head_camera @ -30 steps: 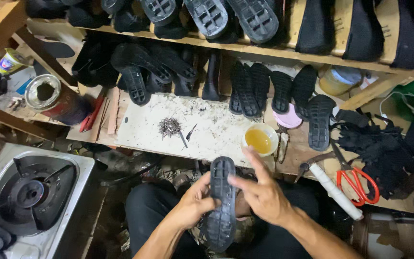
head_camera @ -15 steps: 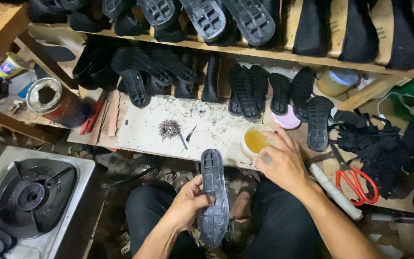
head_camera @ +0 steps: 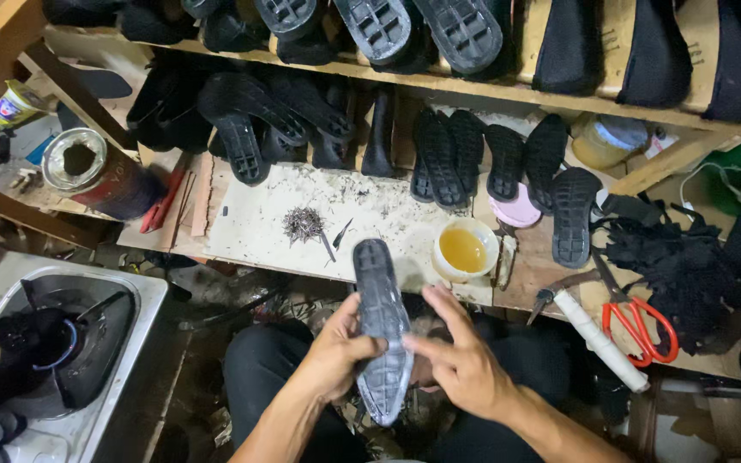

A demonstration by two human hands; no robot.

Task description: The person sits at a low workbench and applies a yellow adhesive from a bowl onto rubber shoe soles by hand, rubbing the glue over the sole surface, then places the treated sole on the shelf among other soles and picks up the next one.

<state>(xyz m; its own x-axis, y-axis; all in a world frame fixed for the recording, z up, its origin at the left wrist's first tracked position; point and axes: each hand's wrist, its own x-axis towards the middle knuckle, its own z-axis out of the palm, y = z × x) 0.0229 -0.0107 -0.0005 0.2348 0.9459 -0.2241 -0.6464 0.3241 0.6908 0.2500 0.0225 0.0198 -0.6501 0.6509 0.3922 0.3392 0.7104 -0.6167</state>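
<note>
I see a dark grey shoe sole (head_camera: 382,330) held upright over my lap, tread side facing me, its top end just in front of the worktop's near edge. My left hand (head_camera: 336,351) has its grip closed around the sole's left edge, thumb lying across the tread. My right hand (head_camera: 460,364) comes in from the other side with an open, loose grip: the fingertips (head_camera: 413,345) touch the sole's right edge and the other fingers are spread, holding nothing.

Just beyond the sole, near the worktop's (head_camera: 250,231) front edge, stands a small white cup of yellow glue (head_camera: 465,249). To its left, in the middle of the pale, scuffed worktop, lies a little heap of small nails (head_camera: 303,224) with a thin dark tool (head_camera: 336,236) beside it. Along the worktop's far edge, black soles (head_camera: 508,163) lean in a row against the wall, and a pink disc (head_camera: 516,210) lies among them. At the right end lie red-handled scissors (head_camera: 636,317) and a white-wrapped handle (head_camera: 598,339), near a pile of black scraps (head_camera: 671,257). At the left end an open tin can (head_camera: 87,167) stands tilted. A wooden shelf (head_camera: 473,86) above carries more black soles. Low on the left sits a metal stove (head_camera: 62,343).
</note>
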